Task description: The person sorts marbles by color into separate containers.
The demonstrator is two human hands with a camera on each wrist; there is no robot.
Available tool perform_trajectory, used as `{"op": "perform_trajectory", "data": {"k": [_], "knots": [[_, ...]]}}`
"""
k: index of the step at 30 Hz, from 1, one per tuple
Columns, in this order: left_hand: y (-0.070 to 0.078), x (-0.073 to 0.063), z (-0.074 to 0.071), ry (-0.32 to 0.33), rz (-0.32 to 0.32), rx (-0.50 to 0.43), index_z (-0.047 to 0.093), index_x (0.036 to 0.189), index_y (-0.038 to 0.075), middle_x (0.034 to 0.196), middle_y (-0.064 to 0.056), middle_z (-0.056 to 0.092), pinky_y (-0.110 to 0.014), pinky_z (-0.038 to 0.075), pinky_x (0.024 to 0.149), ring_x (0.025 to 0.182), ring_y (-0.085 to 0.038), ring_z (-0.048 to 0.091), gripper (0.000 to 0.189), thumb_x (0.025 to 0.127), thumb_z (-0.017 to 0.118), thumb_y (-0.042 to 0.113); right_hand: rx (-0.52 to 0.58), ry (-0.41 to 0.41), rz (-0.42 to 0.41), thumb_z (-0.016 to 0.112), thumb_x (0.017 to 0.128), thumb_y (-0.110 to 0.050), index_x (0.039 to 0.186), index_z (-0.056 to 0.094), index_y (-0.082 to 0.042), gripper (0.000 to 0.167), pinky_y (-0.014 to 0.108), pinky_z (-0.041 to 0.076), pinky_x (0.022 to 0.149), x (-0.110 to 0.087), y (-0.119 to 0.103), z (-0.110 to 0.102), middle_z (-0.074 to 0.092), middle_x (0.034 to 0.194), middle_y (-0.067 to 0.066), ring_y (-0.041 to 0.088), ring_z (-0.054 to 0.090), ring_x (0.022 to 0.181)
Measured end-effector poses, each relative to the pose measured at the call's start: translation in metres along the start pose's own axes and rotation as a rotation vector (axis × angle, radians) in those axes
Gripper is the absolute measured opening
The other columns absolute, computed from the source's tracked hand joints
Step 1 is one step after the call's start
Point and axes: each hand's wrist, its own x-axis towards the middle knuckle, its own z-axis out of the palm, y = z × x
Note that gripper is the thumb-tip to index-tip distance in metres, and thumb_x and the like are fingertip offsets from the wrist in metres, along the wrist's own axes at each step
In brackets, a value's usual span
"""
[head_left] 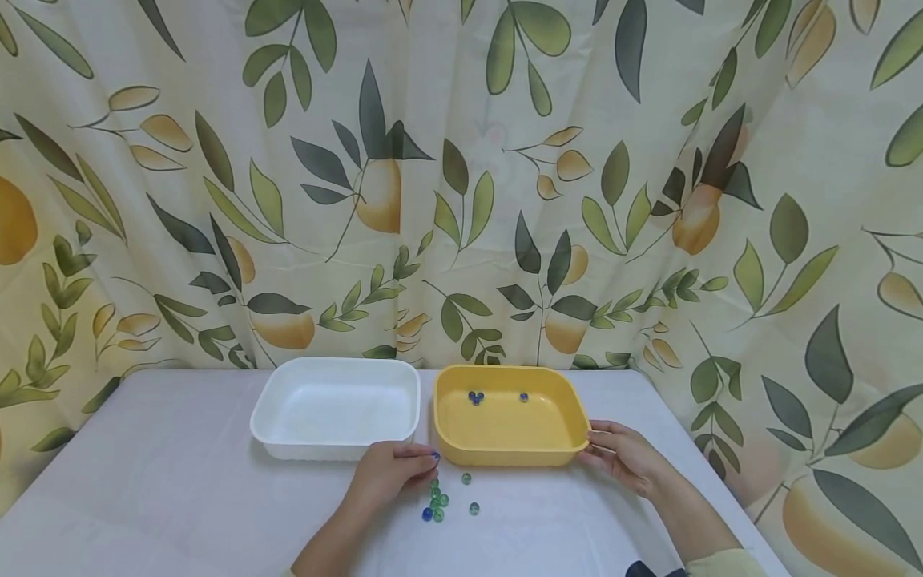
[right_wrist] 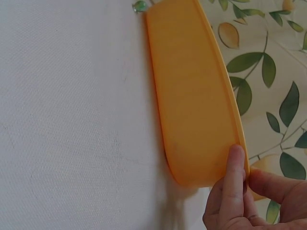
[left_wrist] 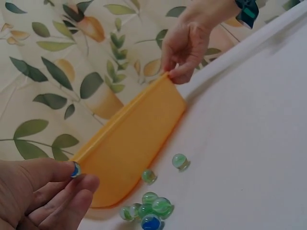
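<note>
Looks like I'm only partway: far left is the white tray (head_left: pixel 332 405) with no marbles showing in it, then my left hand (head_left: pixel 385 474), fingers (left_wrist: pixel 53 171) pinched on a blue marble (head_left: pixel 436 456) just beside the yellow tray's near-left corner. One loose blue marble (head_left: pixel 428 514) and a bunch of green marbles (head_left: pixel 443 500) are left on the table (head_left: pixel 548 521). The yellow tray (head_left: pixel 512 425) already has four blues (head_left: pixel 476 400) inside, and my right hand (head_left: pixel 627 461) has its right rim clamped.

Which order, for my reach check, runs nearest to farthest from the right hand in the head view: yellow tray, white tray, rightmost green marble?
1. Yellow tray: pinched by the right hand.
2. Rightmost green marble: to the left.
3. White tray: farther left.
</note>
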Motion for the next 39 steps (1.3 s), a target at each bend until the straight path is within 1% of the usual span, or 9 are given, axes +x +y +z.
{"op": "perform_trajectory", "data": {"k": [5, 7, 9, 15, 18, 24, 27, 31, 39], "knots": [[0.009, 0.003, 0.001, -0.009, 0.029, -0.018, 0.073, 0.109, 0.001, 0.091, -0.011, 0.076, -0.028, 0.061, 0.075, 0.083, -0.017, 0.074, 0.029, 0.086, 0.075, 0.018, -0.001, 0.006, 0.000, 0.053, 0.101, -0.006, 0.147, 0.022, 0.008, 0.058, 0.032, 0.058, 0.089, 0.000, -0.001, 0.000, 0.060, 0.113, 0.014, 0.017, 0.068, 0.094], [0.012, 0.005, 0.002, -0.004, 0.037, -0.021, 0.073, 0.109, 0.000, 0.091, -0.011, 0.076, -0.028, 0.061, 0.075, 0.083, -0.018, 0.074, 0.029, 0.086, 0.075, 0.019, -0.006, 0.006, -0.002, 0.053, 0.101, -0.006, 0.147, 0.023, 0.009, 0.057, 0.032, 0.058, 0.089, 0.000, -0.001, 0.000, 0.060, 0.114, 0.014, 0.017, 0.068, 0.094], [0.016, 0.008, 0.003, 0.002, 0.040, -0.020, 0.073, 0.109, 0.001, 0.092, -0.010, 0.076, -0.028, 0.061, 0.075, 0.083, -0.019, 0.074, 0.029, 0.086, 0.075, 0.020, -0.009, 0.007, -0.001, 0.052, 0.101, -0.006, 0.147, 0.023, 0.009, 0.056, 0.032, 0.058, 0.089, 0.000, -0.001, 0.000, 0.060, 0.113, 0.014, 0.017, 0.068, 0.094], [0.028, 0.014, 0.009, 0.008, 0.028, -0.088, 0.072, 0.110, -0.001, 0.094, -0.011, 0.075, -0.031, 0.061, 0.079, 0.086, -0.022, 0.074, 0.029, 0.087, 0.075, 0.017, -0.004, 0.008, -0.002, 0.053, 0.100, -0.005, 0.146, 0.025, 0.009, 0.055, 0.032, 0.058, 0.088, 0.000, 0.000, 0.000, 0.061, 0.111, 0.014, 0.017, 0.068, 0.093], [0.035, 0.019, 0.014, 0.014, 0.011, -0.071, 0.072, 0.110, 0.000, 0.093, -0.008, 0.075, -0.030, 0.061, 0.078, 0.085, -0.020, 0.074, 0.028, 0.088, 0.074, 0.017, -0.002, 0.008, -0.008, 0.053, 0.100, -0.004, 0.145, 0.025, 0.009, 0.055, 0.031, 0.059, 0.087, 0.000, 0.000, 0.000, 0.061, 0.109, 0.013, 0.017, 0.068, 0.092], [0.046, 0.032, 0.025, 0.006, 0.010, -0.058, 0.073, 0.107, -0.001, 0.088, -0.009, 0.075, -0.026, 0.061, 0.072, 0.079, -0.016, 0.073, 0.024, 0.087, 0.075, 0.013, 0.002, 0.011, -0.018, 0.052, 0.099, -0.002, 0.146, 0.023, 0.011, 0.056, 0.031, 0.059, 0.087, -0.001, 0.002, 0.001, 0.060, 0.108, 0.014, 0.017, 0.067, 0.091], [0.051, 0.040, 0.030, 0.006, 0.005, -0.048, 0.073, 0.105, -0.001, 0.085, -0.008, 0.075, -0.024, 0.061, 0.070, 0.078, -0.016, 0.074, 0.022, 0.087, 0.074, 0.013, -0.001, 0.012, -0.019, 0.053, 0.099, -0.002, 0.146, 0.023, 0.011, 0.057, 0.031, 0.059, 0.087, -0.001, 0.002, 0.001, 0.060, 0.109, 0.014, 0.017, 0.067, 0.092], [0.055, 0.048, 0.034, 0.025, -0.009, -0.036, 0.074, 0.102, -0.001, 0.083, -0.008, 0.075, -0.023, 0.061, 0.070, 0.080, -0.018, 0.074, 0.019, 0.087, 0.074, 0.012, -0.007, 0.019, -0.014, 0.053, 0.099, -0.002, 0.145, 0.024, 0.010, 0.056, 0.031, 0.059, 0.087, 0.000, 0.002, 0.001, 0.060, 0.109, 0.014, 0.017, 0.067, 0.092], [0.060, 0.062, 0.039, 0.084, -0.020, -0.017, 0.074, 0.099, -0.002, 0.082, -0.009, 0.075, -0.022, 0.060, 0.066, 0.073, -0.015, 0.073, 0.017, 0.085, 0.075, 0.008, -0.019, 0.023, -0.008, 0.054, 0.100, -0.005, 0.146, 0.024, 0.009, 0.057, 0.032, 0.059, 0.088, 0.001, 0.000, 0.000, 0.061, 0.109, 0.014, 0.016, 0.068, 0.090]]}}
